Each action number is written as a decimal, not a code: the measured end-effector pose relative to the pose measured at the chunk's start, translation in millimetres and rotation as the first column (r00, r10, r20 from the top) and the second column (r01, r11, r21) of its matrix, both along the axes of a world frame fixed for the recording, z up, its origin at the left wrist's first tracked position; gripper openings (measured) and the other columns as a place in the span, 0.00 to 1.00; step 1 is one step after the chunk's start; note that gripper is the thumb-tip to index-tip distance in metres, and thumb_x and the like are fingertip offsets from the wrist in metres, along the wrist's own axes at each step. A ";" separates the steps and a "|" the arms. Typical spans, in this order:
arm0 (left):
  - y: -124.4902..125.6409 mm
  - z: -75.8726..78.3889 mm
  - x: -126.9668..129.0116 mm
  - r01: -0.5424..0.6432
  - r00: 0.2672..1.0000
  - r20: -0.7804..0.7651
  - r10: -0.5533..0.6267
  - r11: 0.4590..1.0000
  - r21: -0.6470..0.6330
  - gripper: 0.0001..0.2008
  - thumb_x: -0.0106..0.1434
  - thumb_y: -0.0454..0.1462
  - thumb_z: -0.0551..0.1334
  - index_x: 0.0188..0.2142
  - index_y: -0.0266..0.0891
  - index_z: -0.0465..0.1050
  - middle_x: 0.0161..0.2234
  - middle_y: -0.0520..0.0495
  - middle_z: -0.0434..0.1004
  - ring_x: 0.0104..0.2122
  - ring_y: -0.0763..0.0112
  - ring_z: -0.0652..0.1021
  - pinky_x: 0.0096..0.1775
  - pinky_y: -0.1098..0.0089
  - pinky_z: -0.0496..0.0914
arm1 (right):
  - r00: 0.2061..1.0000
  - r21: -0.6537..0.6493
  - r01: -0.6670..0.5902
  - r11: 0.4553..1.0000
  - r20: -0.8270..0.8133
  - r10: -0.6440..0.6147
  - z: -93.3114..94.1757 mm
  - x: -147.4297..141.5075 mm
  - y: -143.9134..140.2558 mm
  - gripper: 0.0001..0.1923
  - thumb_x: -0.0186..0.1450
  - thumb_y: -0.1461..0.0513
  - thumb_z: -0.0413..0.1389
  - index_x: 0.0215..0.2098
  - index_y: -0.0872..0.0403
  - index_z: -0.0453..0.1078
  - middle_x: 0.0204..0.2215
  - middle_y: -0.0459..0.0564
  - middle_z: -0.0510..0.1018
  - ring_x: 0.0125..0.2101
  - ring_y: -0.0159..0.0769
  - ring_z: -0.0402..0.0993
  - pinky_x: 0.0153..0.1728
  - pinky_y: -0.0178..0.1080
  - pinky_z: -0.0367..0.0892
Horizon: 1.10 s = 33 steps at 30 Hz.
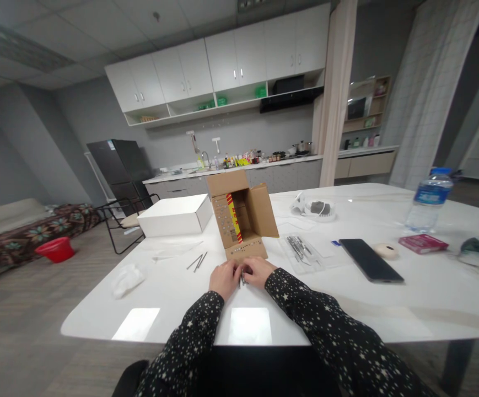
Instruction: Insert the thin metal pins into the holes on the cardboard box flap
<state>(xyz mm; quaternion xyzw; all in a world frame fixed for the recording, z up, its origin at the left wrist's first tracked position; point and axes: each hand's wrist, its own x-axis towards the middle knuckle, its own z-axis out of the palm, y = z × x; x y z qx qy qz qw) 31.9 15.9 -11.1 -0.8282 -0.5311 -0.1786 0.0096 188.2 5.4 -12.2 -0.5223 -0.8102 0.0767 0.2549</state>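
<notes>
My left hand (224, 278) and my right hand (258, 271) rest together on the white table (181, 298), fingers curled around a small thin metal piece (242, 278) between them. Just beyond my fingertips stands an open cardboard box (241, 220) lying on its side, flaps spread, with a red and yellow strip inside. Two thin metal rods (198, 261) lie on the table to the left of the box. A clear bag of metal tools (301, 249) lies to its right. Both sleeves are dark with small stars.
A white flat box (175, 216) sits at back left, crumpled tissue (127, 278) at front left. To the right lie a black phone (370, 260), a round beige object (385, 251), a red booklet (423, 243), a water bottle (429, 200). A chair (119, 220) stands past the table.
</notes>
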 end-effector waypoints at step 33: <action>-8.9 1.4 -4.2 0.021 0.999 0.030 -0.021 1.000 -0.008 0.16 0.66 0.44 0.45 0.32 0.40 0.66 0.32 0.47 0.76 0.36 0.65 0.74 0.38 0.66 0.59 | 0.931 0.119 -0.101 0.988 -0.339 0.136 -4.1 8.1 -4.9 0.03 0.59 0.65 0.53 0.28 0.56 0.68 0.25 0.45 0.71 0.24 0.28 0.63 0.28 0.31 0.59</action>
